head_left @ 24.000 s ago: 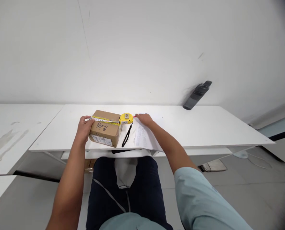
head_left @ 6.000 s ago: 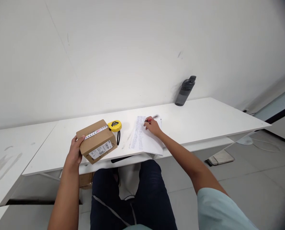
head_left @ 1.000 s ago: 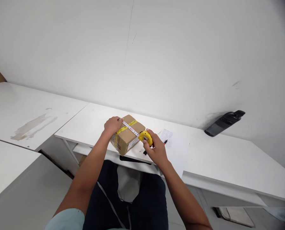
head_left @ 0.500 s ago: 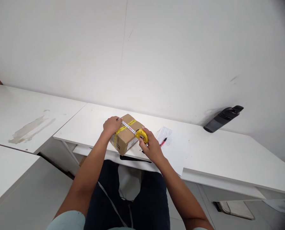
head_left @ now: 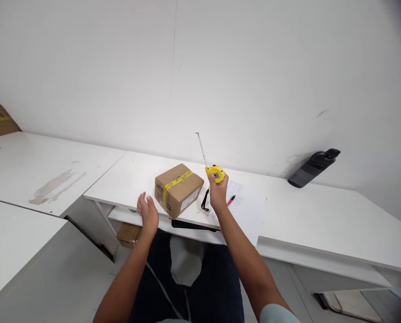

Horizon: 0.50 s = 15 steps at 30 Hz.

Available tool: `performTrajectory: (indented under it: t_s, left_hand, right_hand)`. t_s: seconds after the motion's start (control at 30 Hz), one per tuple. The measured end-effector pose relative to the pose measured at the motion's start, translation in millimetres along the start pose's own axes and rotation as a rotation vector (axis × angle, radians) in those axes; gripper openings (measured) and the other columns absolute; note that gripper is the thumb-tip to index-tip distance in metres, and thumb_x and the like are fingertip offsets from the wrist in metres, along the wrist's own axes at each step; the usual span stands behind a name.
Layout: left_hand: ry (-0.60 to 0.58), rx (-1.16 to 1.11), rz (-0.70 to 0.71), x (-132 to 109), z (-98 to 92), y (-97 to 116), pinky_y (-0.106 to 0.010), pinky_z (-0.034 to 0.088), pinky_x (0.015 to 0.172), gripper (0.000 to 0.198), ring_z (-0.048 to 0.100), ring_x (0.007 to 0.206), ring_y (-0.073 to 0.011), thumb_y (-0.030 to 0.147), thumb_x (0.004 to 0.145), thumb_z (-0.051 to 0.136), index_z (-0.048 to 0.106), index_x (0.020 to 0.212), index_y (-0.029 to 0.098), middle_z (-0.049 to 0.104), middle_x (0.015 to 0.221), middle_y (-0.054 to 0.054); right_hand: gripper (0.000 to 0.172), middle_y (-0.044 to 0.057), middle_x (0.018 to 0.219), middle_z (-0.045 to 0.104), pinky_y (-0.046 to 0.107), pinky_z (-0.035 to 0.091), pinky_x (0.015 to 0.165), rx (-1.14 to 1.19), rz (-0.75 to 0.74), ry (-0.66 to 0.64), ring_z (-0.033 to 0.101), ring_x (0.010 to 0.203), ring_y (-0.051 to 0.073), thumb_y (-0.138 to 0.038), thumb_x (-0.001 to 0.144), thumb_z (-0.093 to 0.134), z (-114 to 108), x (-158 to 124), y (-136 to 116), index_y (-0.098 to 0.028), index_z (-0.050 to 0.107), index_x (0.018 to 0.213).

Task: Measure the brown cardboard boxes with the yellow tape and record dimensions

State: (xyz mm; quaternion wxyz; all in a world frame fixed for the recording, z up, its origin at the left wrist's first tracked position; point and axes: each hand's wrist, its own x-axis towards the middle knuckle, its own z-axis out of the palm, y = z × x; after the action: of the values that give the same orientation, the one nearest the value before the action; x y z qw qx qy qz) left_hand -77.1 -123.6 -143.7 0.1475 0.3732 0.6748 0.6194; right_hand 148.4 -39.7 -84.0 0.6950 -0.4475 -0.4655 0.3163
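Observation:
A brown cardboard box with yellow tape and a white label on its side sits on the white desk, close to the front edge. My left hand is off the box's left side, fingers apart, holding nothing. To the right of the box, my right hand grips a yellow tape measure above the desk. Its blade sticks out upward, the hooked end free in the air. A black wrist strap dangles from the tape measure's case.
Printed paper and a red-and-black pen lie right of my right hand. A black bottle stands by the wall. One taped box is at far left; a smaller box sits below the desk.
My left hand has let go of the blade's end and drawn back to the left and down. My right hand has lifted the tape measure off the box, up and to the right.

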Motion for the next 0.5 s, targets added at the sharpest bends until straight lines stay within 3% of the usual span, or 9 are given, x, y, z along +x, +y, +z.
performTrajectory:
  t_s: [0.1, 0.2, 0.33, 0.43, 0.5]
  left_hand:
    - [-0.136, 0.120, 0.113, -52, -5.7, -35, -0.050, 0.013, 0.126, 0.062, 0.015, 0.156, -0.0283, 0.056, 0.098, 0.034, 0.041, 0.150, 0.022, 0.025, 0.165, -0.016]
    - [-0.249, 0.154, 0.090, -72, -3.1, -43, -0.055, 0.006, 0.125, 0.061, -0.002, 0.158, -0.0302, 0.058, 0.097, 0.035, 0.046, 0.150, 0.032, 0.017, 0.170, -0.007]
    - [-0.293, 0.099, 0.062, -56, -8.8, -13, -0.055, -0.003, 0.124, 0.062, -0.008, 0.157, -0.0262, 0.060, 0.099, 0.024, 0.047, 0.151, 0.035, 0.024, 0.169, -0.002]
    - [-0.317, 0.013, 0.114, -40, -26.6, 27, -0.044, 0.012, 0.127, 0.066, 0.010, 0.158, -0.0229, 0.061, 0.100, 0.019, 0.043, 0.154, 0.031, 0.016, 0.171, -0.002]
    - [-0.287, 0.012, 0.181, -29, -39.0, 55, -0.040, 0.024, 0.124, 0.062, 0.023, 0.155, -0.0251, 0.063, 0.098, 0.034, 0.053, 0.146, 0.028, 0.016, 0.171, -0.004]
  right_hand:
    - [0.064, 0.010, 0.126, 0.061, 0.042, 0.052, 0.099, 0.045, 0.009, -0.114, 0.061, 0.114, 0.020, -0.064, 0.088, 0.057, 11, 11, 9, -0.023, 0.042, 0.134]
    - [0.062, 0.010, 0.122, 0.062, 0.041, 0.052, 0.097, 0.064, 0.021, -0.197, 0.063, 0.111, 0.020, -0.063, 0.086, 0.061, 13, 5, 10, -0.022, 0.045, 0.128]
    - [0.061, 0.010, 0.121, 0.062, 0.041, 0.051, 0.100, 0.022, 0.017, -0.158, 0.062, 0.109, 0.021, -0.060, 0.082, 0.068, 1, -18, 6, -0.021, 0.048, 0.125]
    - [0.058, 0.008, 0.119, 0.063, 0.043, 0.052, 0.099, 0.023, 0.048, -0.181, 0.062, 0.108, 0.021, -0.059, 0.084, 0.068, -13, -39, 10, -0.023, 0.048, 0.125]
    - [0.058, 0.008, 0.118, 0.063, 0.044, 0.056, 0.094, 0.040, 0.122, -0.285, 0.065, 0.105, 0.021, -0.059, 0.083, 0.069, -22, -53, 16, -0.024, 0.048, 0.125]
